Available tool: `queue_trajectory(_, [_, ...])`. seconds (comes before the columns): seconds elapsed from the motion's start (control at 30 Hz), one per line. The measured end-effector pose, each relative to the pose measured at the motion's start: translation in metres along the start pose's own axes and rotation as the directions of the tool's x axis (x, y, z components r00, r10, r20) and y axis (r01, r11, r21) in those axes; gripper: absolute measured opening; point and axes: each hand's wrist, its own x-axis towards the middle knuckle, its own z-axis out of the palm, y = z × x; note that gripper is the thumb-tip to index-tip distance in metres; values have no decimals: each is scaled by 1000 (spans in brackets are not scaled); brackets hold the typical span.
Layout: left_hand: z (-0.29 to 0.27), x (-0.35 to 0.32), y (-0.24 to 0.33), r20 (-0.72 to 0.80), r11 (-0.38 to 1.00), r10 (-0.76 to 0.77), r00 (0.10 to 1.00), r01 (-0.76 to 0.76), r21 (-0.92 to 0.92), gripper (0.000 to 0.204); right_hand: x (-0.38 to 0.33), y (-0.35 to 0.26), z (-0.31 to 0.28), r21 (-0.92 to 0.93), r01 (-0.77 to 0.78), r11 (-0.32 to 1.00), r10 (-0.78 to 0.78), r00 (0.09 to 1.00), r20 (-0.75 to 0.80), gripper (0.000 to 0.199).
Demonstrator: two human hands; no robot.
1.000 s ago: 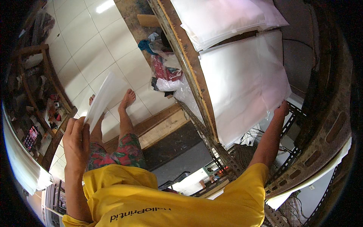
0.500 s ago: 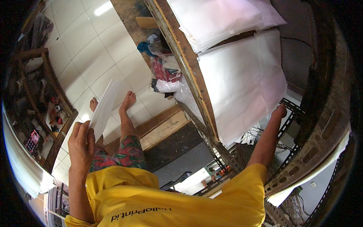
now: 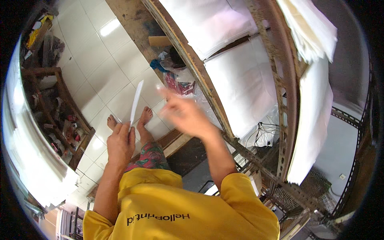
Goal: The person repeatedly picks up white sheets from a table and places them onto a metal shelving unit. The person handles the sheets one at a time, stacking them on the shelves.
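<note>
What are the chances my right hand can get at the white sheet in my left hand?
Probably good: the right hand, blurred but seemingly open, is to the right of the white sheet, which sticks out beyond the left hand, and nothing shows between them.

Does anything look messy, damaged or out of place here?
Nothing looks spilled or clearly broken, but two spots look untidy. The upper right stack has ragged, fanned edges instead of squared ones, and dark wires lie in loose, tangled loops. The white sheet in the left hand shows too edge-on to judge.
</note>
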Motion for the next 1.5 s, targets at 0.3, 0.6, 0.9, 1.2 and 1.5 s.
queue_trajectory(0.3, [-67, -15, 57, 113, 965, 166, 980, -138, -222, 32, -24, -32, 54, -152, 233, 960, -243, 969, -47, 24])
queue_trajectory(0.6, [-100, -61, 38, 131, 959, 216, 968, -185, -215, 35, -125, 106, -157, 61, -318, 946, 241, 564, -790, 41])
queue_trajectory(0.9, [-125, -77, 13, 31, 988, 104, 994, -100, -120, 25, -185, 265, -194, 367, -423, 828, 445, 99, -890, 55])
queue_trajectory(1.2, [-129, -80, 16, 25, 993, 101, 995, -99, -70, 25, -188, 272, -203, 238, -752, 615, 396, 34, -918, 52])
queue_trajectory(1.5, [-154, -103, 4, 6, 998, -2, 1000, 2, -60, 25, -184, 288, -219, 96, -851, 516, 274, 57, -960, 48])
